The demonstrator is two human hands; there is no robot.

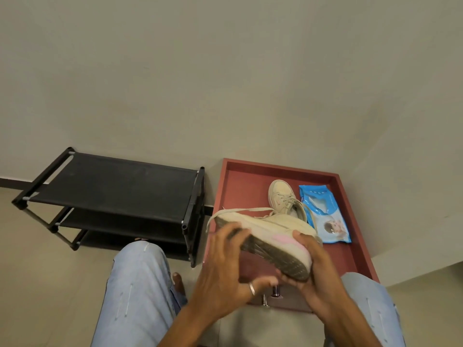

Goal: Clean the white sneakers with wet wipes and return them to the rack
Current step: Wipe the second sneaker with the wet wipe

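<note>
I hold one off-white sneaker (pixel 260 231) tipped on its side above the red tray (pixel 250 171), grey sole toward me, a pink patch near the heel. My right hand (pixel 313 269) cups the heel end from below. My left hand (pixel 223 269), blurred, has its fingers on the sole near the toe; whether a wipe lies under them I cannot tell. A loose lace hangs off the toe. The second sneaker (pixel 281 196) lies in the tray, toe pointing away. The blue wet wipes pack (pixel 323 214) lies to its right in the tray.
A black three-shelf shoe rack (pixel 117 186) stands against the wall left of the tray, its top shelf bare. My knees in light jeans (pixel 135 284) flank the tray. Two metal knobs (pixel 275 294) stick out at the tray's near edge. Pale floor and wall surround everything.
</note>
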